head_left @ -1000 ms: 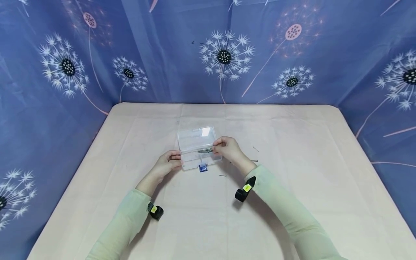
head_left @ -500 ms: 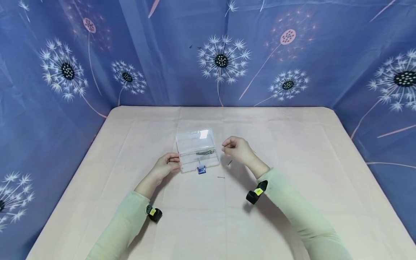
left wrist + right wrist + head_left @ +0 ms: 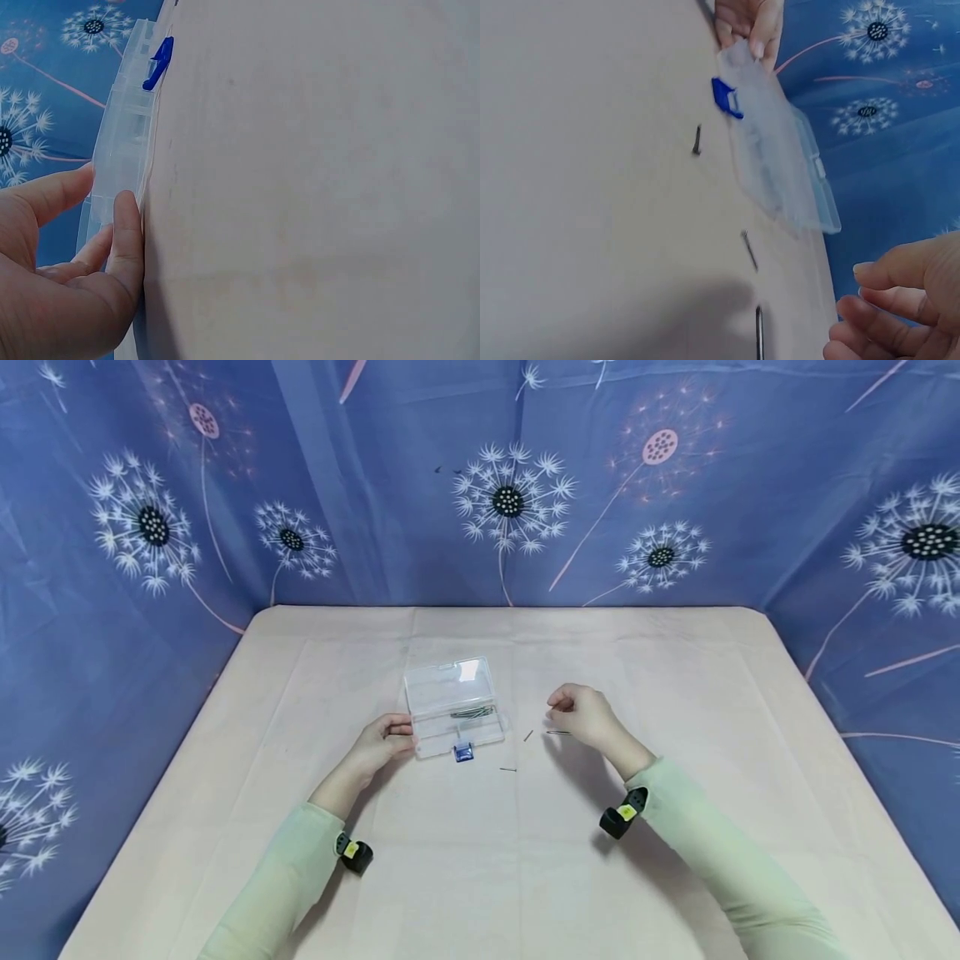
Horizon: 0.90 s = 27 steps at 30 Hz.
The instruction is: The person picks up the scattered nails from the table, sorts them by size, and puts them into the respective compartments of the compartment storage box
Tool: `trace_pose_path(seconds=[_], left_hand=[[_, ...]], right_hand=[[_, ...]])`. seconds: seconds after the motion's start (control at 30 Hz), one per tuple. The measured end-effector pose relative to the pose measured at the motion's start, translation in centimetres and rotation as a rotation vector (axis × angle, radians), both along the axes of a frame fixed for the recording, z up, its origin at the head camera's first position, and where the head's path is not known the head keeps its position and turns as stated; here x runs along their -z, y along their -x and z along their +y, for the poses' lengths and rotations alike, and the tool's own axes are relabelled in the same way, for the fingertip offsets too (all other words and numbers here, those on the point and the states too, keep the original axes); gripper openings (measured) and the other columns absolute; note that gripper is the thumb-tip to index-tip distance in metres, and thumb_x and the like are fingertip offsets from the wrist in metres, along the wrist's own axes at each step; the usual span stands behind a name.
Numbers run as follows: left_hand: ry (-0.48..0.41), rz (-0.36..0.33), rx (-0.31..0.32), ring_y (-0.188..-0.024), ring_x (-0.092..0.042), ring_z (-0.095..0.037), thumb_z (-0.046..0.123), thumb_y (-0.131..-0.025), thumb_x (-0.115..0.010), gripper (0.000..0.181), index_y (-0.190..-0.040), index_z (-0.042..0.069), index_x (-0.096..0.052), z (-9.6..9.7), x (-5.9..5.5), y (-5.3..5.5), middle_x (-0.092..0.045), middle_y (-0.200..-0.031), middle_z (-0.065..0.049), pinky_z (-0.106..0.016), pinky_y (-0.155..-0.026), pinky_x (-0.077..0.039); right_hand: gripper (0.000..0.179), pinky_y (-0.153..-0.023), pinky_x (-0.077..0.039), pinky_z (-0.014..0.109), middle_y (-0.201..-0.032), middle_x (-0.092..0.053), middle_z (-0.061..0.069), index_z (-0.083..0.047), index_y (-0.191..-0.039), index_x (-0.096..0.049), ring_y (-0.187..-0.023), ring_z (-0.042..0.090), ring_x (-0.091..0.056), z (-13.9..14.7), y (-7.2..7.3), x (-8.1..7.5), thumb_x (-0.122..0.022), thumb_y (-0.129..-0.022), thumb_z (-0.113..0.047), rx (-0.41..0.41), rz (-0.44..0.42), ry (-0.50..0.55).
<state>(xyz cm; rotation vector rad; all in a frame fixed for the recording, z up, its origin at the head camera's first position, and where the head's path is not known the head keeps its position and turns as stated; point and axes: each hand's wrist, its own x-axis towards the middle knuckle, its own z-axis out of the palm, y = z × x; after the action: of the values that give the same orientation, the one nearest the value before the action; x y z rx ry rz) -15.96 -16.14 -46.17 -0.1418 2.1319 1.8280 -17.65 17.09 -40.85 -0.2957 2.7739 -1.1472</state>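
A clear plastic compartment box (image 3: 437,748) with a blue clasp (image 3: 463,752) lies on the table, its clear lid (image 3: 442,690) swung back. My left hand (image 3: 373,748) holds the box's left end between thumb and fingers. Several thin metal nails (image 3: 472,712) lie together in the rear compartment. To the right of the box hovers my right hand (image 3: 588,717), fingers loosely bent and thumb near the fingertips, with nothing seen between them. Just under it a longer nail (image 3: 558,732) lies on the table. In the right wrist view, that nail (image 3: 760,331) sits beside the fingers.
Two shorter nails lie on the cloth right of the box, one slanted (image 3: 528,736) and one nearer the front (image 3: 508,769). A pale cloth covers the table (image 3: 420,877). Blue dandelion-print curtains (image 3: 405,493) stand behind and at both sides.
My right hand has left the box's rear compartment and moved right, over the loose nails. The nails stay in the box. My left hand keeps its hold on the box's left end.
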Motion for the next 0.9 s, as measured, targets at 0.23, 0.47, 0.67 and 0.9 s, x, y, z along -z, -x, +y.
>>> trace_pose_path(seconds=[0.23, 0.47, 0.67, 0.9], left_hand=[[-0.007, -0.009, -0.006, -0.085, -0.054, -0.004, -0.005, -0.087, -0.058, 0.050, -0.132, -0.013, -0.039, 0.0, 0.1, 0.0, -0.050, -0.114, -0.018, -0.018, -0.079, -0.056], [-0.013, -0.005, -0.006, -0.084, -0.054, -0.004, -0.005, -0.086, -0.058, 0.050, -0.132, -0.013, -0.040, 0.1, 0.1, 0.0, -0.051, -0.111, -0.015, -0.017, -0.077, -0.055], [0.003, -0.005, -0.004, -0.085, -0.053, -0.004, -0.004, -0.087, -0.056, 0.049, -0.133, -0.012, -0.039, 0.0, 0.1, 0.0, -0.051, -0.112, -0.015, -0.017, -0.078, -0.055], [0.007, -0.015, -0.008, -0.087, -0.053, -0.007, -0.004, -0.088, -0.057, 0.049, -0.133, -0.012, -0.039, 0.1, 0.0, 0.0, -0.050, -0.114, -0.017, -0.019, -0.080, -0.055]], right_hand=[[0.018, -0.081, -0.051, 0.045, -0.089, -0.068, 0.018, 0.006, -0.098, -0.064, -0.086, 0.031, -0.063, 1.8, -0.2, 1.0, -0.061, -0.084, -0.004, 0.007, 0.031, -0.046], [0.016, -0.084, -0.052, 0.047, -0.095, -0.068, 0.019, 0.003, -0.097, -0.065, -0.092, 0.034, -0.063, 3.4, -0.7, 2.0, -0.063, -0.084, -0.005, 0.006, 0.011, -0.152], [0.009, -0.074, -0.052, 0.041, -0.088, -0.065, 0.015, 0.000, -0.089, -0.066, -0.082, 0.027, -0.060, 4.1, -1.0, 2.0, -0.065, -0.081, -0.003, -0.024, -0.031, -0.254], [0.004, -0.064, -0.047, 0.033, -0.077, -0.057, 0.007, -0.001, -0.083, -0.067, -0.070, 0.018, -0.052, 4.8, -1.0, 2.6, -0.067, -0.079, -0.001, -0.096, 0.073, -0.295]])
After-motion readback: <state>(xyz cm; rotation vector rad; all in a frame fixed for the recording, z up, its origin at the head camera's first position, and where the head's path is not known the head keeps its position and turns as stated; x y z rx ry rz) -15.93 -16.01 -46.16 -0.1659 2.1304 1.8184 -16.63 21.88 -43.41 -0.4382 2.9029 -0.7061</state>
